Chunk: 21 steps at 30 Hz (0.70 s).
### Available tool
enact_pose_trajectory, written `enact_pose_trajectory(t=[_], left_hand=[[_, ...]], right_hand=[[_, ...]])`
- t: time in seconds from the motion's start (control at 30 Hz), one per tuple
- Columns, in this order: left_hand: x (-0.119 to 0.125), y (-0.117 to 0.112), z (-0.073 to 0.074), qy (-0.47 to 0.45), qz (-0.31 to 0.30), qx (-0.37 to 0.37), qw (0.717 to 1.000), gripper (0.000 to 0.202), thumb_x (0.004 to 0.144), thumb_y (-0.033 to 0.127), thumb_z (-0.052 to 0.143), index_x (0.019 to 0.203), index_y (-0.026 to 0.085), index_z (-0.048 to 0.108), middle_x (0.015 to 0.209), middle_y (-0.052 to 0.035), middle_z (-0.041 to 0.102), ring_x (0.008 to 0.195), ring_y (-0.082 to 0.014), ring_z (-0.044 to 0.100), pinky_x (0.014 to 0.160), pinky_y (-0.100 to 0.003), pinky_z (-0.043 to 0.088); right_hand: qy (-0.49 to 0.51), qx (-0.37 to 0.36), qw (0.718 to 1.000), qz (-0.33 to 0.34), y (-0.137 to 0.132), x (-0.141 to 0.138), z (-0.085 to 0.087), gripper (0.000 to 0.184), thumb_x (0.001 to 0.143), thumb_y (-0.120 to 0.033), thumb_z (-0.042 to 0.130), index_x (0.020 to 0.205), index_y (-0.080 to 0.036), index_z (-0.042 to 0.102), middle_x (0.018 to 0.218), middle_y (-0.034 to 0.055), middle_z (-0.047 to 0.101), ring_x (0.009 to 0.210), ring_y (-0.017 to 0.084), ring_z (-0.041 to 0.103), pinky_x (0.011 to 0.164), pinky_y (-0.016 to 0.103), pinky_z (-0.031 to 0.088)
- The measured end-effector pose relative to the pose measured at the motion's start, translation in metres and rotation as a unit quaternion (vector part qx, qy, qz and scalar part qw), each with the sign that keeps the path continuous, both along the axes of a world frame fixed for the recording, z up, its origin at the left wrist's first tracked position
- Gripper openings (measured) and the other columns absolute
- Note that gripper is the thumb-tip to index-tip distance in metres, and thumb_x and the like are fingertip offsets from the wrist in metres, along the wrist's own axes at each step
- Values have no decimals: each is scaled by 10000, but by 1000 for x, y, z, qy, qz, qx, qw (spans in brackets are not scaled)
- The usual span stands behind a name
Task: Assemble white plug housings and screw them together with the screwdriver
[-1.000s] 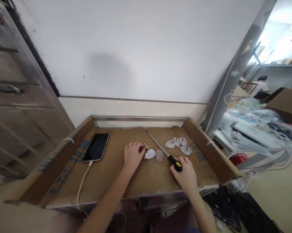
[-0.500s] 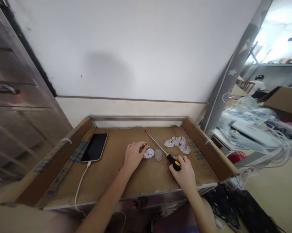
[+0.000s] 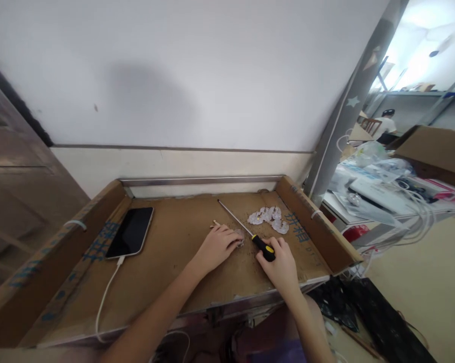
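Observation:
My right hand point(image 3: 281, 263) is closed round the black and yellow handle of a long screwdriver point(image 3: 250, 235) whose thin steel shaft lies on the cardboard tray point(image 3: 167, 272), pointing away to the left. My left hand point(image 3: 218, 245) rests palm down over two clear plastic parts point(image 3: 239, 237), its fingers curled on them so they are mostly hidden. A small brass piece point(image 3: 214, 222) lies just beyond its knuckles. A cluster of several clear plastic parts point(image 3: 267, 217) sits further back, near the tray's right wall.
A black phone point(image 3: 130, 238) lies face up at the tray's left with a white cable point(image 3: 105, 297) running off the front edge. Raised cardboard walls point(image 3: 310, 222) bound the tray. A cluttered table point(image 3: 382, 194) stands to the right; a seated person point(image 3: 385, 125) is far back.
My left hand slid right from the brass piece and now covers the two clear parts. The right hand kept its hold on the screwdriver. The camera turned left.

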<state>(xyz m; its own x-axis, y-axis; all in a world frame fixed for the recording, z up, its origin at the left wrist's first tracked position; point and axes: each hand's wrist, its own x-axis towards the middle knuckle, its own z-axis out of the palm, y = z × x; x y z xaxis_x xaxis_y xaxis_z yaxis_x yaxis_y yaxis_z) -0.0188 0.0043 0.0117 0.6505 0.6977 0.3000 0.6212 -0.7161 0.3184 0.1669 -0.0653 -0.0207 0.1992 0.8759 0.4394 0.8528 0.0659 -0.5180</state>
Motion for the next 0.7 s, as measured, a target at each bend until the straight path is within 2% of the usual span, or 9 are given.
enact_pose_trajectory(t=[0.17,0.4,0.53,0.63,0.7], left_hand=[[0,0,-5,-28,0,-7,1000,188,893,242,494,953,259,671,884,-4,701,887,-176,577,862,-316,405],[1,0,-6,-24,15,-5,1000,180,885,247,498,948,255,666,859,-9,698,881,-183,579,860,-328,415],[2,1,-8,-42,21,-15,999,163,863,237,514,913,244,669,845,-16,692,840,-173,590,816,-301,439],[2,1,-10,-46,15,-2,999,154,851,215,526,896,239,671,838,-13,691,830,-172,588,808,-296,436],[2,0,-10,-41,18,9,999,146,848,210,536,887,240,673,836,-8,694,845,-179,583,819,-308,423]], right_hand=[[2,-5,1000,1,0,1,0,141,739,-263,524,860,-209,569,862,36,547,855,193,525,765,308,419],[12,-8,1000,4,0,0,-1,173,749,-271,522,895,-202,584,887,53,555,879,205,533,783,332,432],[12,-16,998,60,-2,7,0,261,747,-239,525,995,-209,602,913,58,591,882,203,559,790,344,461],[14,-8,993,119,-5,21,21,358,749,-229,552,1105,-238,580,980,47,629,921,181,589,816,322,482],[27,24,994,107,-9,31,50,377,772,-288,566,1143,-224,550,1026,66,635,950,185,596,842,345,480]])
